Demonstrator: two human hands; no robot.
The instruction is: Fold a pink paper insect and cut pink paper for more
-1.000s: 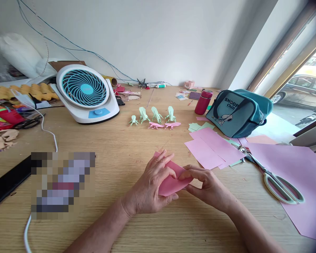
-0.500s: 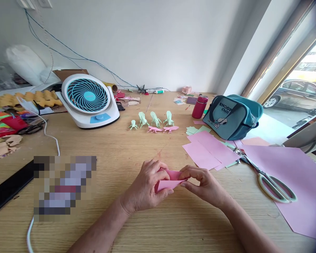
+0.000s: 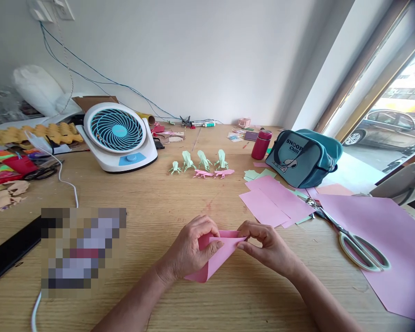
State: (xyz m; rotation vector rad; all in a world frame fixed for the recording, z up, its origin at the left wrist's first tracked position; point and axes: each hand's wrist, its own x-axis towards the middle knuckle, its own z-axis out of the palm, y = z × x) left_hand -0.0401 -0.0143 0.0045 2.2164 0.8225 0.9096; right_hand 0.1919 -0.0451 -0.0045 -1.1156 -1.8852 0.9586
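A sheet of pink paper [image 3: 218,258], partly folded with its layers parted, is held between both hands just above the wooden table. My left hand [image 3: 190,251] grips its left side, thumb on the near face and fingers curled over the top. At the right corner, my right hand [image 3: 264,244] pinches the paper between thumb and fingers. Farther back stand several green folded-paper insects [image 3: 204,160], with two pink folded-paper insects [image 3: 224,173] in front of them.
Pink sheets [image 3: 268,203] and scissors [image 3: 361,251] lie at the right, near a teal bag [image 3: 297,157] and a red bottle [image 3: 262,144]. A fan [image 3: 119,138] stands back left. A blurred-out object [image 3: 85,249] and a black strip [image 3: 14,249] lie left, beside a white cable [image 3: 69,184].
The pink paper has opened downward, showing a larger near flap below my left hand. My left thumb has moved up onto that flap. The right hand keeps its pinch.
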